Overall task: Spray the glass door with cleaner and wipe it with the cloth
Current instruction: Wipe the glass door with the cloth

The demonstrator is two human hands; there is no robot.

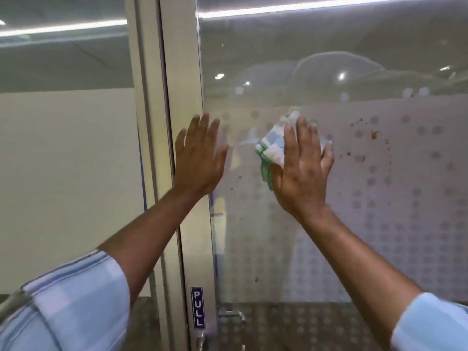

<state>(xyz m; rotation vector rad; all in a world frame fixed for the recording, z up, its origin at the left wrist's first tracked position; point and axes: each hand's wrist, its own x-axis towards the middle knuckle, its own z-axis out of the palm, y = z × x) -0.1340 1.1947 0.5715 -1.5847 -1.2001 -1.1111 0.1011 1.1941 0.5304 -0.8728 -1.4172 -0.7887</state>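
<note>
The glass door [329,59] fills the right side of the head view, clear above and frosted with a dot pattern below. Brown spots [374,135] speckle the frosted band to the right of my hands. My right hand [301,168] presses a crumpled white, blue and green checked cloth [272,145] flat against the glass. My left hand [198,158] lies flat with fingers spread, across the door's metal frame [182,72] and the glass edge, holding nothing. No spray bottle is in view.
A blue "PULL" label [197,307] sits low on the frame, with a metal door handle [201,340] below it. Left of the frame is a second glass panel [63,148]. Ceiling lights reflect in the glass.
</note>
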